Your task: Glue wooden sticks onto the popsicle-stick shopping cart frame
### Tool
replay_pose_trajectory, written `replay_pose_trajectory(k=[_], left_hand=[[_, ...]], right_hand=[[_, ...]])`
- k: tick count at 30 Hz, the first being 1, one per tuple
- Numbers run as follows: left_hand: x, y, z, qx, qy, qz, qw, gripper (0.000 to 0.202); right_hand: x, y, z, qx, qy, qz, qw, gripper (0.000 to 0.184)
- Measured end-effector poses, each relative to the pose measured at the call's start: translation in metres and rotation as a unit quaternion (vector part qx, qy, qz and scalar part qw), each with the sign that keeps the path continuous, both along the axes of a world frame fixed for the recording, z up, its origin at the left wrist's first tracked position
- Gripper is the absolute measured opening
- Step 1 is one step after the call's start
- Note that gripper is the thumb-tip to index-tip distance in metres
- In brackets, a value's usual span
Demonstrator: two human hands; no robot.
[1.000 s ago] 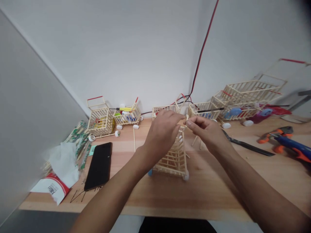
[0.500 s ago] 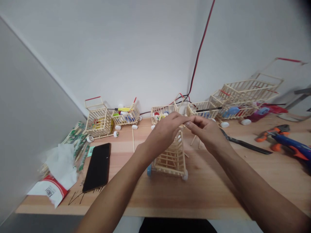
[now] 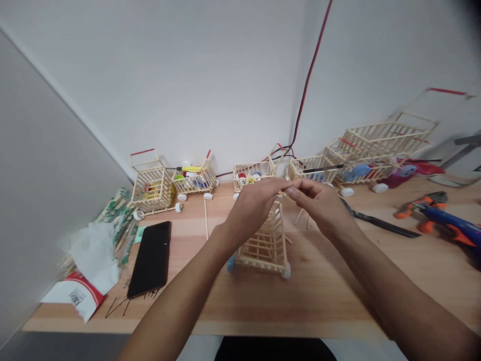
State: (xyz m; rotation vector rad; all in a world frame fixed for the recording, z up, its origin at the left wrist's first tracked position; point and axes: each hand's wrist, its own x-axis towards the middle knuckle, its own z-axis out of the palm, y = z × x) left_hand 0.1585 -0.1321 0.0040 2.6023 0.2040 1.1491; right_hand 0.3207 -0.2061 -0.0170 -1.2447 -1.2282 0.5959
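A small wooden-stick cart (image 3: pixel 265 245) stands on the table in front of me, with a blue wheel at its near left corner and a white one at its near right. Over its far end my left hand (image 3: pixel 259 203) and my right hand (image 3: pixel 319 200) meet, fingertips touching. Both hands are closed, the fingers bent and pressed together. Whatever lies between the fingertips is hidden or too small to make out. My hands cover the cart's upper far part.
More stick carts line the wall, including one with a red handle (image 3: pixel 152 188). A black phone (image 3: pixel 150 258), tissue (image 3: pixel 95 255) and wrapped sticks lie left. A black-bladed tool (image 3: pixel 387 225), orange-handled pliers (image 3: pixel 421 203) and a blue tool (image 3: pixel 454 223) lie right.
My left hand has tilted and lowered very slightly. The fingertips stay together over the cart, and the cart has not moved.
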Motion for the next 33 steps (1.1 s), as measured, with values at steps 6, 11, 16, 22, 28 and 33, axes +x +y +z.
replay_pose_trajectory(k=[6,11,16,22,28,33], left_hand=[[0.001,0.001,-0.002,0.019,-0.024,0.006,1.0,0.034],[0.001,0.001,-0.003,0.027,-0.027,0.011,0.999,0.034],[0.001,0.0,-0.004,0.015,-0.022,0.019,0.999,0.039],[0.0,0.0,-0.004,0.007,-0.021,0.026,0.999,0.036],[0.0,-0.002,-0.004,0.024,-0.012,0.045,0.999,0.03],[0.0,-0.001,-0.005,0.026,-0.014,0.047,0.998,0.028]], right_hand=[[-0.001,-0.001,0.001,-0.01,0.009,0.0,1.0,0.023],[0.0,-0.002,0.002,-0.013,0.001,0.002,1.0,0.026],[0.005,-0.004,0.003,-0.016,-0.017,-0.014,1.0,0.025],[0.018,-0.007,0.004,-0.015,-0.037,-0.073,0.997,0.025],[0.022,-0.011,0.006,-0.021,-0.018,-0.113,0.993,0.024],[0.021,-0.012,0.002,-0.028,-0.044,-0.094,0.994,0.027]])
